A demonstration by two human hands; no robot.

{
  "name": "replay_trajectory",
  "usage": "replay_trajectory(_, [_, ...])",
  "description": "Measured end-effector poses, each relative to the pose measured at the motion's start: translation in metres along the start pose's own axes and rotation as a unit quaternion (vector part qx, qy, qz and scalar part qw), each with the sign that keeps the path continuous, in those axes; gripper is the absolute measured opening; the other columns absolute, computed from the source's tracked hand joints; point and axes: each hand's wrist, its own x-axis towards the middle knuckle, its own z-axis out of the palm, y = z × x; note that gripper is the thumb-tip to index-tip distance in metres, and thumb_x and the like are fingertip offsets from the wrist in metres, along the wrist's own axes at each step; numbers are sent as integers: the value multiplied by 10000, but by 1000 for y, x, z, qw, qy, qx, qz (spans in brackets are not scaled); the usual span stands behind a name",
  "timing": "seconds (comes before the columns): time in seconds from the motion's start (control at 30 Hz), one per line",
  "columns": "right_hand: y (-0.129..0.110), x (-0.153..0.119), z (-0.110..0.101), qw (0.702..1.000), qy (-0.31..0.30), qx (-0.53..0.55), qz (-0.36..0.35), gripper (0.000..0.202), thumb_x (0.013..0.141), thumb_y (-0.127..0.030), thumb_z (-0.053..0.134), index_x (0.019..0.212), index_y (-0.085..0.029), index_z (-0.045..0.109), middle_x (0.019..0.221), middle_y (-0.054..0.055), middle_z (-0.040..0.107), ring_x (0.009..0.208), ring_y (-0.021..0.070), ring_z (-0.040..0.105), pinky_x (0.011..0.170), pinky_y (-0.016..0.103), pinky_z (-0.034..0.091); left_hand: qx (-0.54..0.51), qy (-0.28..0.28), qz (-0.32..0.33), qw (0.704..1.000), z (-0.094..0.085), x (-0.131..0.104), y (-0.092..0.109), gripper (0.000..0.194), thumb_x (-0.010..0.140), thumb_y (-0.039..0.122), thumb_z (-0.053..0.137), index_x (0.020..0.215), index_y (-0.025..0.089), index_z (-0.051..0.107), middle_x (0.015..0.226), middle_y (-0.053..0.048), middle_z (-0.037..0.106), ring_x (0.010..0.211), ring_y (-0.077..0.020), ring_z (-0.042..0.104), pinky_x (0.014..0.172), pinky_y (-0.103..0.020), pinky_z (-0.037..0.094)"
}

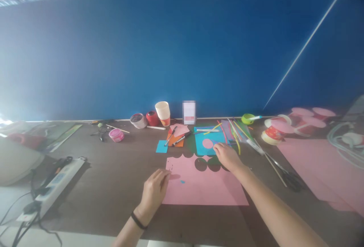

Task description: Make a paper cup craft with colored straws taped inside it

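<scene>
My left hand [155, 187], a dark band at its wrist, has its fingers pinched together by the left edge of a pink paper sheet [204, 190]; anything between them is too small to make out. Round holes and scalloped cuts run along the sheet's far edge. A tiny blue scrap [182, 181] lies on it. Beyond the sheet, my right hand [229, 157] pinches the right edge of a pink paper circle [207, 143], over a blue paper sheet [200, 151]. A white-barrelled pen [207, 130] rests at the blue sheet's far side.
Behind are a paper cup [163, 112], red thread spool [152, 118], orange paper [179, 141] and a small blue square [162, 146]. Scissors [290, 178], colored strips [236, 137] and pink-topped cups [280, 127] stand right. A power strip [58, 182] lies left, below the blue wall [170, 49].
</scene>
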Motion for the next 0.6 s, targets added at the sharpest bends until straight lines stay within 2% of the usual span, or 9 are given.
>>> replay_trajectory(0.13, [-4,-3,2,999,-5,35,-23,168,876,-249,453,891,-225,619,922,37,636,881,191,583,740,265,420,-12,-18,-38,999,5,-1,6,202,879,212,426,880,201,628,795,-28,642,721,-143,608,662,-240,464])
replay_trajectory(0.23, [-7,-5,5,998,-10,54,-37,170,845,-225,483,902,-232,643,932,35,638,869,195,593,729,276,436,-43,-21,-84,995,5,2,0,191,849,203,455,885,197,643,787,-25,658,710,-147,613,659,-246,467])
replay_trajectory(0.43, [-14,-11,3,997,-7,72,-42,207,859,-220,450,893,-219,654,913,51,633,854,203,591,741,302,446,-84,23,-177,980,-12,15,-46,227,791,191,458,943,177,626,892,-41,696,804,-171,639,729,-282,489])
replay_trajectory(0.6, [-25,-26,-5,994,-17,90,-55,207,874,-239,441,876,-244,648,874,34,627,840,190,586,725,289,452,-95,36,-228,968,-30,25,-81,267,722,203,501,952,163,631,811,-41,694,691,-171,631,634,-265,485])
